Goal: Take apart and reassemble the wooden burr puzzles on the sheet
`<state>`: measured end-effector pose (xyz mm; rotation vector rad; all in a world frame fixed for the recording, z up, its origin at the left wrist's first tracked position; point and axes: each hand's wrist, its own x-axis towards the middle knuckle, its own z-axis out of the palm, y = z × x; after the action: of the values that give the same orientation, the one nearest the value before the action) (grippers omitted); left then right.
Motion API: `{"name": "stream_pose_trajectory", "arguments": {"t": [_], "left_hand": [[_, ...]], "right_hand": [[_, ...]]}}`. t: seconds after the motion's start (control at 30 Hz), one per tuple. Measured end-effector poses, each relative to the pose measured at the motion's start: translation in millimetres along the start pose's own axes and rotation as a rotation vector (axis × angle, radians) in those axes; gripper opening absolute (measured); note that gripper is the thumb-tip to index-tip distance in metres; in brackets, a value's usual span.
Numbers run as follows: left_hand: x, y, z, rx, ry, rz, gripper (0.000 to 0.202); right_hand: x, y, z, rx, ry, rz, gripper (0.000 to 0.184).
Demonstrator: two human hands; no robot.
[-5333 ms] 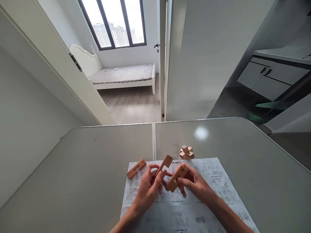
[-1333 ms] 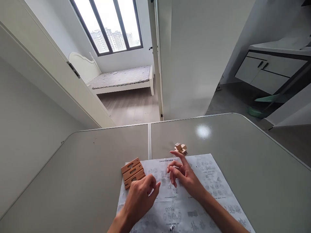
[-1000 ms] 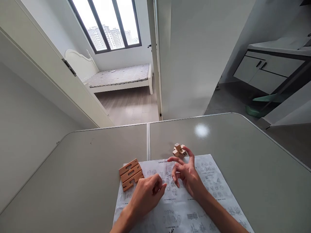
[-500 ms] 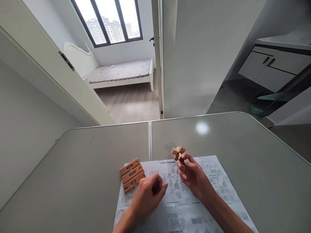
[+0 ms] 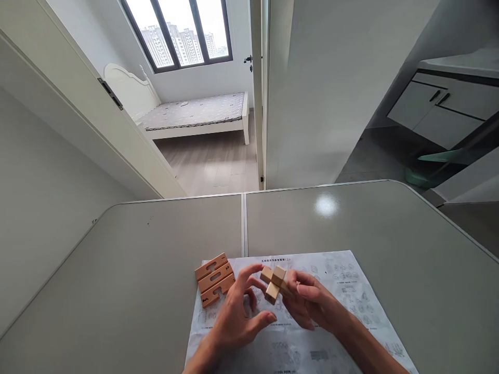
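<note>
A small wooden burr puzzle of crossed light bars is held above the printed sheet. My right hand pinches one of its bars from the right. Close on the puzzle's left side, my left hand has its thumb and fingers spread in a curve; the index fingertip is near the upper left bar, and I cannot tell whether it touches. Three flat reddish wooden pieces with cut-out slots and black numbers lie side by side at the sheet's upper left corner, left of my left hand.
The grey table has a pale seam down its middle and rounded far corners. Beyond it are a doorway with a bed, a white wall and a low cabinet with a green stool near it.
My right hand has brought the burr puzzle down and left, turning it. My left hand has gone from loosely curled to spread beside the puzzle. The view has shifted slightly.
</note>
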<state>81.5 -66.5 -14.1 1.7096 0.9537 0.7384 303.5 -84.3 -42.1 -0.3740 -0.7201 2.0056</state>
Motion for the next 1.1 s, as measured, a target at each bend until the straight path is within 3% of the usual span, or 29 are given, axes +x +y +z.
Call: {"name": "stream_pose_trajectory", "arguments": {"t": [0.07, 0.2, 0.5, 0.83, 1.1], "left_hand": [[2, 4, -1.4, -0.059, -0.051, 0.017, 0.079], [6, 9, -3.9, -0.18, -0.091, -0.051, 0.066], [7, 2, -5.3, -0.385, 0.046, -0.097, 0.073], [9, 1, -9.6, -0.352, -0.085, 0.011, 0.081], [8, 4, -10.4, -0.328, -0.091, -0.02, 0.079]], "right_hand": [[-1, 2, -1, -0.019, -0.058, 0.039, 0.034], [0, 2, 3, -0.114, -0.109, 0.055, 0.037], [3, -2, 18, -0.371, 0.054, -0.024, 0.031], [6, -7, 23, -0.52, -0.068, 0.064, 0.037], [6, -4, 25, -0.598, -0.006, 0.03, 0.038]]}}
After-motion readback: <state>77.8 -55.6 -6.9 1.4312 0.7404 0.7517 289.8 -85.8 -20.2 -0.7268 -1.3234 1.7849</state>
